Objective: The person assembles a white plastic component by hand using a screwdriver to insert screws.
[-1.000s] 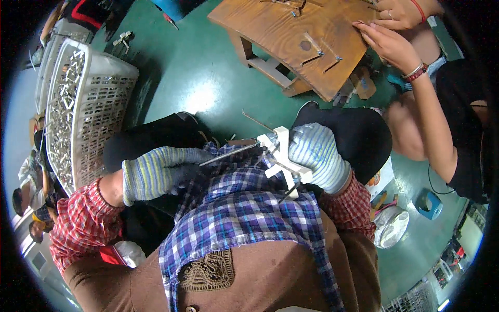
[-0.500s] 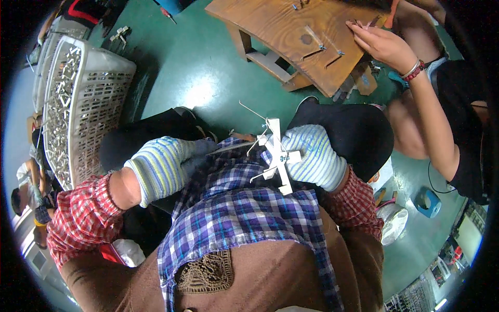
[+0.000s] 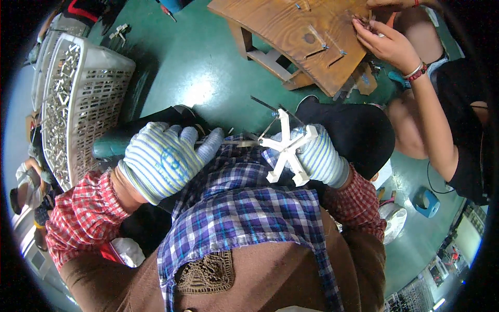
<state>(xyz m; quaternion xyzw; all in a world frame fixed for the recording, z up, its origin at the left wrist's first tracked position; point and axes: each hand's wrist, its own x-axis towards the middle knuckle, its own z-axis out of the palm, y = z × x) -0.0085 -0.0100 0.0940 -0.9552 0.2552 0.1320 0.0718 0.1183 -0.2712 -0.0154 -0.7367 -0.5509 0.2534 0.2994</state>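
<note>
Head view, right hand: The gloved right hand (image 3: 318,156) is grasping a white star-shaped plastic part (image 3: 287,147), its spokes fanning out above the person's lap, apparently turned up so its hub is facing the other hand.

Head view, left hand: The left hand (image 3: 163,158), in a blue-striped glove, is curling around what looks like a thin metal rod (image 3: 236,141); the rod is pointing right toward the star's centre, likely so that the two pieces can be lined up. Whether the fingers are gripping it tightly cannot be told.

Where the part sits: It is being held in mid-air over a purple checked cloth (image 3: 244,208) draped across the knees, close to the body, probably for steadiness.

Containers: Two white slotted plastic baskets (image 3: 99,78) are standing at the far left on the green floor (image 3: 192,67), within arm's reach. They are holding heaps of small pale parts, too small to tell apart.

Far right: Another person's hand (image 3: 387,44), with a red bracelet, is working on small metal pieces at a low wooden bench (image 3: 291,36).
</note>
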